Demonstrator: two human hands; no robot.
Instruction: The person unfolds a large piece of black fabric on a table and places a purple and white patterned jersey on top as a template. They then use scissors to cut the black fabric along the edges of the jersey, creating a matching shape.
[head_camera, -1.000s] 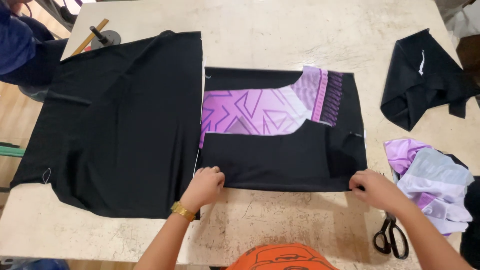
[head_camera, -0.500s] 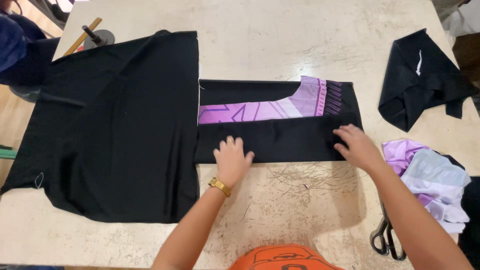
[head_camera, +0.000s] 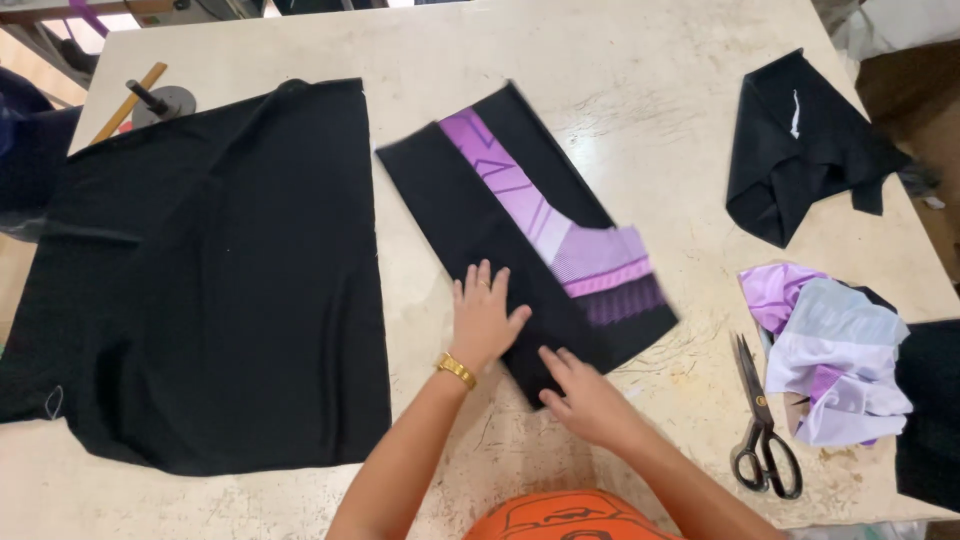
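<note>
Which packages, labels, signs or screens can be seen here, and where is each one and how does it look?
No package, sign or screen is in view.
Possible label: a small white strip on the crumpled black cloth at the table's far right; narrow, upright, too small to tell for sure.

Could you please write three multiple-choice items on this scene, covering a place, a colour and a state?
1. Where do the scissors lie?
A. right of the hands
B. on the big black cloth
C. at the far edge

2. What colour is the panel on the folded piece?
A. green
B. purple
C. red

3. How are the left hand and right hand?
A. lifted
B. gripping scissors
C. flat on the piece

Key: 1 A, beside the purple scraps; 2 B, a purple strip shows; 3 C, both palms press down.
</note>
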